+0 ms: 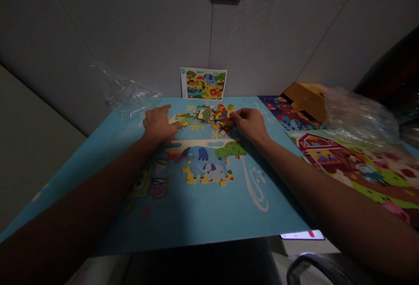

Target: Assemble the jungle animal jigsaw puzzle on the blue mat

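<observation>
left hand (159,123): over the worktop, at the left edge of the loose puzzle pieces (204,114); thumb and fingers apart.
right hand (251,124): at the right edge of the same pieces; thumb and forefinger close together. whether a piece is clamped between them, cannot tell.
loose pieces: in a scattered group between the two hands, some overlapping; colours include green, yellow and red.
joined puzzle section (204,163): flat on the worktop, nearer the person than the loose pieces; shows a large and a small blue elephant and a green bush; lower edge uneven, with tabs exposed.
picture card (205,84): upright against the wall (131,27), behind the loose pieces; shows animals, a blue elephant among them.
worktop (212,215): light blue, with printed cartoon figures and white swirls.
left side: crumpled clear plastic (134,97) near the far corner.
right side: barn picture (363,171), orange box (306,101), clear plastic bag (360,112).
below right: lit phone (303,235), partly visible.
</observation>
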{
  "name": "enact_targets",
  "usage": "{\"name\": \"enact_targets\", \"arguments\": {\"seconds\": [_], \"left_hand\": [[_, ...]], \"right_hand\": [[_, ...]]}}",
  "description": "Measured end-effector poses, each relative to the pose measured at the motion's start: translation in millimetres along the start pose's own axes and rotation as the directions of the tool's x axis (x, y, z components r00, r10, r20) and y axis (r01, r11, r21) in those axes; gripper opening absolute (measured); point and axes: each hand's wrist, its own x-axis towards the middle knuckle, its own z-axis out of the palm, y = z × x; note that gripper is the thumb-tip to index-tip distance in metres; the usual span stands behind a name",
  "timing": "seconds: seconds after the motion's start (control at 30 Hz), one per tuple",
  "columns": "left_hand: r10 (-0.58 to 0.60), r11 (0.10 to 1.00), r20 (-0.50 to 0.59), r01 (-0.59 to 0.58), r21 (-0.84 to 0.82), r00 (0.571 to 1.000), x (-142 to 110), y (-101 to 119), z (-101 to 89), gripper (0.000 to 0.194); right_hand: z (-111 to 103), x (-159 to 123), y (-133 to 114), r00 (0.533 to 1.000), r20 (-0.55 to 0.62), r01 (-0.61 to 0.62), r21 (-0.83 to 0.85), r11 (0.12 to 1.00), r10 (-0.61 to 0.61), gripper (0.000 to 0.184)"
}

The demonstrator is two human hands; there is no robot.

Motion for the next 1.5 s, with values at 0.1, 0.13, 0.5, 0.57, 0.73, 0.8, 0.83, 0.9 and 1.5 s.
{"name": "enact_targets", "arguments": {"seconds": [0.1, 0.13, 0.5, 0.57, 0.73, 0.8, 0.83, 0.9, 1.5], "left_hand": [[-0.063, 0.997, 0.122, 0.059, 0.040, 0.991, 0, 4, -1.6, 0.070], [-0.051, 0.998, 0.132, 0.046, 0.043, 0.990, -1, 6, -2.9, 0.069], [0.025, 1.000, 0.054, -0.024, -0.012, 0.998, -4, 13, -3.6, 0.062], [0.039, 0.999, -0.026, -0.040, -0.034, 0.999, -3, 11, -3.0, 0.062], [0.201, 0.957, -0.242, -0.243, -0.157, 0.949, -10, 15, -5.4, 0.066], [0.325, 0.909, -0.254, -0.375, -0.182, 0.911, -15, 19, -6.5, 0.071], [0.377, 0.885, -0.245, -0.426, -0.189, 0.893, -17, 21, -6.7, 0.074], [0.430, 0.860, -0.217, -0.471, -0.197, 0.876, -19, 23, -6.6, 0.078], [0.050, 0.993, 0.065, -0.043, -0.107, 0.997, -4, 10, -2.9, 0.079]], "right_hand": [[-2, 7, 2, 0.998, -0.008, -0.058, -0.211, 0.976, 0.058, 0.030], [-2, 9, 2, 0.998, -0.001, -0.066, -0.246, 0.967, 0.068, 0.032], [2, 5, -8, 0.999, -0.048, -0.021, -0.384, 0.923, 0.003, 0.036], [4, 3, -10, 0.997, -0.053, 0.039, -0.327, 0.944, -0.060, 0.034], [13, -10, -16, 0.917, 0.115, 0.367, 0.134, 0.920, -0.382, 0.039], [17, -16, -19, 0.837, 0.193, 0.450, 0.290, 0.845, -0.512, 0.048], [19, -19, -20, 0.812, 0.223, 0.459, 0.327, 0.826, -0.539, 0.050], [19, -20, -21, 0.807, 0.238, 0.456, 0.330, 0.827, -0.540, 0.048], [11, -6, -10, 0.958, 0.056, 0.276, -0.440, 0.855, -0.281, 0.052]]}}
